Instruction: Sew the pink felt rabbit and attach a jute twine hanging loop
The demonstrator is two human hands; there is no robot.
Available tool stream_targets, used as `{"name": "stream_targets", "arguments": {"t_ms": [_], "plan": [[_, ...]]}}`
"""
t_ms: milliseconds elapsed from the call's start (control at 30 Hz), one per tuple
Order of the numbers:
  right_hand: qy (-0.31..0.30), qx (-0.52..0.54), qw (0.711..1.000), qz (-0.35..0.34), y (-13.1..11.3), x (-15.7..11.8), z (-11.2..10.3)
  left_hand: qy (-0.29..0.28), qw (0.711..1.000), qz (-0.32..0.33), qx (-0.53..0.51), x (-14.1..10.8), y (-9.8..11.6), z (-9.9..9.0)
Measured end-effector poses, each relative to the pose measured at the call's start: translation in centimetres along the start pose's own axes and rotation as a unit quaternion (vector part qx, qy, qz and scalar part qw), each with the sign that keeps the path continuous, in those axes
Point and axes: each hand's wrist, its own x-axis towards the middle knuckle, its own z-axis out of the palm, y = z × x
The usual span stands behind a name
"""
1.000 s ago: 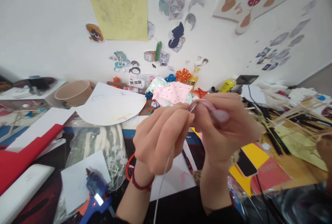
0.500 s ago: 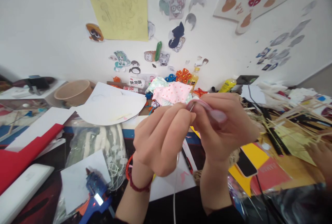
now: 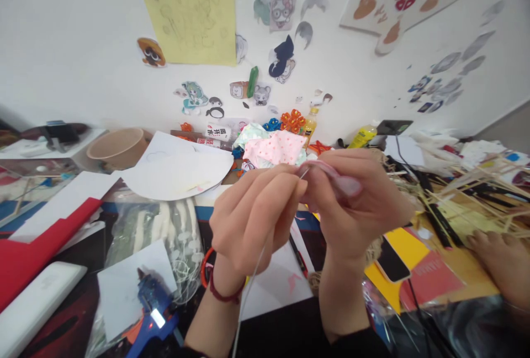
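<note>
My left hand (image 3: 256,217), with a dark red cord bracelet at the wrist, pinches a thin needle (image 3: 305,172) between thumb and fingertips. The needle's far end meets a small pale pink piece of fabric (image 3: 348,185). My right hand (image 3: 358,211) grips that fabric, its edge standing up between thumb and fingers. A white thread (image 3: 247,294) runs down past my left hand toward the bottom of the view. Both hands meet in mid-air above the table; fingers partly hide the needle's tip and the fabric.
A blue glue gun (image 3: 155,303) lies on white paper at lower left, near a plastic bag (image 3: 124,225) of white strands. Pink dotted cloth (image 3: 275,148) sits behind my hands. A phone (image 3: 392,261) rests at right, near another person's hand (image 3: 499,258) and thin wooden sticks (image 3: 488,181).
My left hand has shifted slightly left and turned, and the thread now slants down to the left across it. My right hand stays put. The other person's hand has come further into view.
</note>
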Motion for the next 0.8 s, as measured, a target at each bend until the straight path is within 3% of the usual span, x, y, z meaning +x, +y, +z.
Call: {"name": "stream_targets", "arguments": {"t_ms": [200, 800], "plan": [[0.009, 0.007, 1.000, 0.002, 0.09, 0.15, -0.11, 0.001, 0.999, -0.037, -0.026, -0.29, 0.34, -0.30], [0.015, 0.012, 1.000, -0.020, 0.26, 0.25, -0.34, -0.019, 0.999, 0.015, 0.020, 0.29, 0.46, -0.33]]}}
